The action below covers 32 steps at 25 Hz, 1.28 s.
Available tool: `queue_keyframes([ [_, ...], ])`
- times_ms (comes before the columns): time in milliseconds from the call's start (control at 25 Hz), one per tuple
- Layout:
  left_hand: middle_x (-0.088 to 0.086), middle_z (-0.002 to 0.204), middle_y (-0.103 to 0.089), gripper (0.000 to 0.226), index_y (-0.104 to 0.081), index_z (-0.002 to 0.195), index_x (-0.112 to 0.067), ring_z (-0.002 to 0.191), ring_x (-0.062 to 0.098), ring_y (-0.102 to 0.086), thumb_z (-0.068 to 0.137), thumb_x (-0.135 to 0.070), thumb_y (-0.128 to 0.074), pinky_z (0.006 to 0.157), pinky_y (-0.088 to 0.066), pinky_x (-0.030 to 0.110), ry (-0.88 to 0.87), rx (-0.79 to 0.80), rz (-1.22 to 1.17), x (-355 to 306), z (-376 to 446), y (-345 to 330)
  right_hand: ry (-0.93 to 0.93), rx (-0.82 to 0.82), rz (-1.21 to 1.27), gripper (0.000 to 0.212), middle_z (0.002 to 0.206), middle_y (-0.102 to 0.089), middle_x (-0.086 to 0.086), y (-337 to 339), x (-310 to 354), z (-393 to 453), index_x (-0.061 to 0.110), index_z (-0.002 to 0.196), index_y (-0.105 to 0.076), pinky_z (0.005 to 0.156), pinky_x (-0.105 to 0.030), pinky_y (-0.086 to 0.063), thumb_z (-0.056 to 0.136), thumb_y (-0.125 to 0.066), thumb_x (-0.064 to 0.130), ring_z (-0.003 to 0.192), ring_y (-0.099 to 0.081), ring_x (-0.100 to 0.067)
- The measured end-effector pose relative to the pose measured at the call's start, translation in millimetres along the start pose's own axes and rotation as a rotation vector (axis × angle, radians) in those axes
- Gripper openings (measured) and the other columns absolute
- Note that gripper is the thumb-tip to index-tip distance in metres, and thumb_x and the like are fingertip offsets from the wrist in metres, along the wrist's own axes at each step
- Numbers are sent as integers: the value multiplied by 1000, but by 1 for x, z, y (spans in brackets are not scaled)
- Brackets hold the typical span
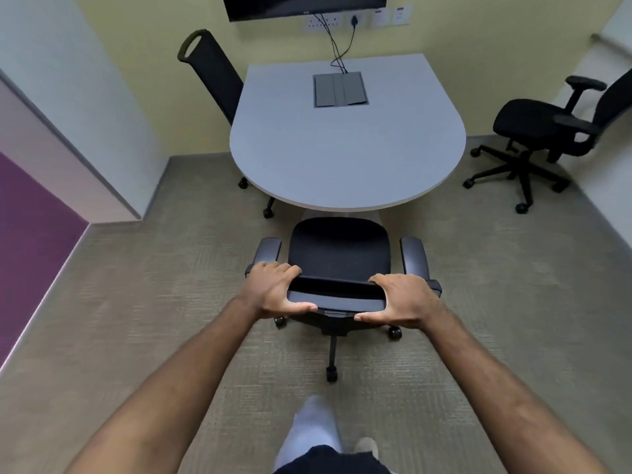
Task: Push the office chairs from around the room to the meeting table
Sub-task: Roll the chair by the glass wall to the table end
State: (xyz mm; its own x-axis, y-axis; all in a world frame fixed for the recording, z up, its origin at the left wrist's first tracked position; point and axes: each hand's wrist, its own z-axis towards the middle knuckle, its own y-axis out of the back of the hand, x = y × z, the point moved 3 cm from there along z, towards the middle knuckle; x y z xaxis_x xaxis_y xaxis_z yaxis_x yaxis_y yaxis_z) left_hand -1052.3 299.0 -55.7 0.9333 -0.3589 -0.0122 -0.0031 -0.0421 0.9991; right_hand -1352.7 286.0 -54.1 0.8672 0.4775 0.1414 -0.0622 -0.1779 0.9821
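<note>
A black office chair [339, 249] with grey armrests faces the rounded near end of the grey meeting table [342, 155], its seat front just short of the table edge. My left hand [275, 290] grips the left end of the chair's backrest top, fingers over the front and thumb behind. My right hand [402, 301] grips the right end the same way. A second black chair [213, 75] stands tucked against the table's left side. A third black chair [543, 130] with armrests stands apart from the table at the right, near the wall.
A cable box [341, 89] is set into the tabletop, with cables running up to wall sockets [323, 22] below a screen [304, 5]. White and purple walls close the left side. Beige carpet [154, 319] surrounds me; my leg [313, 429] is below.
</note>
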Motion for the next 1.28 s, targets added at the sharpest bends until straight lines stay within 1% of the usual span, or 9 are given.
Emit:
queue_keyframes([
  [240, -4, 113, -70, 108, -60, 123, -27, 103, 23, -64, 67, -108, -14, 87, -41, 41, 20, 24, 0, 4, 16, -2, 12, -4, 3, 124, 120, -75, 10, 1, -15, 17, 29, 141, -59, 87, -39, -55, 58, -24, 115, 113, -70, -19],
  [400, -5, 112, -70, 107, -59, 123, -27, 100, 21, -64, 68, -108, -15, 85, -39, 40, 11, 43, 14, 6, 24, -2, 11, 5, 9, 130, 124, -74, 9, 2, -20, 23, 28, 143, -58, 90, -39, -55, 56, -19, 116, 114, -70, -19],
  [480, -6, 113, -69, 103, -58, 124, -28, 99, 21, -63, 70, -107, -19, 83, -38, 40, 12, 48, 17, 9, 24, -2, 13, 8, -1, 127, 126, -74, 10, 1, -19, 26, 28, 142, -59, 90, -38, -54, 58, -21, 116, 116, -69, -19],
  [640, -6, 111, -70, 99, -58, 121, -27, 97, 21, -63, 71, -106, -24, 83, -37, 41, 9, 67, 32, 5, 17, -2, 30, 20, -19, 113, 123, -75, 12, 0, -14, 22, 29, 140, -60, 90, -38, -56, 65, -36, 110, 113, -70, -17],
  [760, -5, 108, -69, 101, -58, 116, -24, 95, 21, -63, 69, -107, -23, 88, -40, 42, 17, 65, 38, -1, 11, -3, 37, 5, -8, 102, 121, -75, 13, -3, -15, 16, 31, 139, -61, 88, -34, -55, 64, -43, 98, 110, -71, -14],
  [880, -6, 108, -68, 100, -57, 115, -24, 96, 20, -62, 69, -106, -23, 91, -39, 42, 20, 68, 24, -5, 5, -6, 34, -2, -33, 98, 118, -77, 11, -4, -14, 13, 28, 140, -62, 84, -33, -51, 63, -45, 86, 106, -72, -16],
  [1000, -7, 107, -68, 98, -57, 115, -24, 95, 19, -62, 71, -105, -25, 89, -38, 40, 20, 58, 30, -4, 1, -5, 44, -18, -60, 95, 112, -78, 9, -8, -11, 14, 27, 138, -64, 81, -33, -50, 65, -45, 85, 101, -73, -17],
  [1160, -7, 105, -69, 100, -58, 118, -23, 93, 19, -63, 71, -105, -24, 86, -36, 40, 12, 55, 55, 0, -2, -4, 40, -48, -62, 91, 104, -79, 8, -13, -7, 12, 26, 132, -69, 76, -33, -49, 65, -49, 86, 94, -74, -17],
  [1280, -6, 102, -69, 101, -59, 116, -22, 89, 19, -63, 71, -105, -25, 83, -33, 39, 11, 48, 51, 2, -3, -4, 44, -56, -58, 92, 104, -80, 6, -13, -5, 13, 26, 132, -69, 78, -34, -53, 66, -50, 87, 94, -75, -19],
])
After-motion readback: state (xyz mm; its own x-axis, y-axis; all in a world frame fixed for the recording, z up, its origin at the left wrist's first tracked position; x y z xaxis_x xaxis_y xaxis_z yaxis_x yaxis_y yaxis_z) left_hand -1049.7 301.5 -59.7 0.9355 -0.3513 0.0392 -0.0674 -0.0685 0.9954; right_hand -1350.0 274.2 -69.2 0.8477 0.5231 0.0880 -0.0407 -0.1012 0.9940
